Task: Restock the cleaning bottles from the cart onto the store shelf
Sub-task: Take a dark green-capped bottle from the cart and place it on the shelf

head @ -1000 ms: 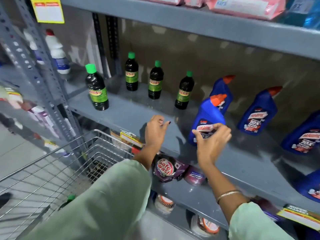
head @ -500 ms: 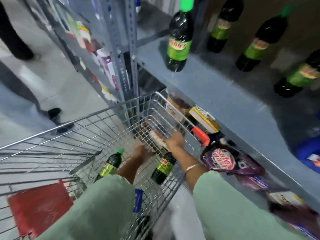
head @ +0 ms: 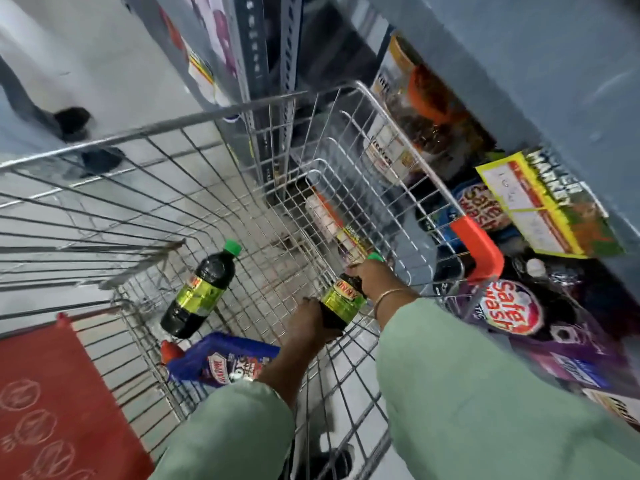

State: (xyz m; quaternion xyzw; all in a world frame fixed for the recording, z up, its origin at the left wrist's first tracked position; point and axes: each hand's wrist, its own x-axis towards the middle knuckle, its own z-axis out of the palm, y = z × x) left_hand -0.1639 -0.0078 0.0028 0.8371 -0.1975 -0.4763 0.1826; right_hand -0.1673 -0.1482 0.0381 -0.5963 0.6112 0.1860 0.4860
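3 btls (head: 199, 292) in cart (head: 194, 116)

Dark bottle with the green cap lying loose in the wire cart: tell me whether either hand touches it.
Apart. The head view shows the loose dark green-capped bottle lying alone, bare cart mesh between it and both hands, which grip another bottle.

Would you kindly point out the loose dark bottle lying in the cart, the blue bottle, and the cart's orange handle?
Loose dark bottle (head: 199, 294): head view, on its green label.
Blue bottle (head: 221, 358): head view, on its body.
Orange handle (head: 479, 245): head view, on its middle.
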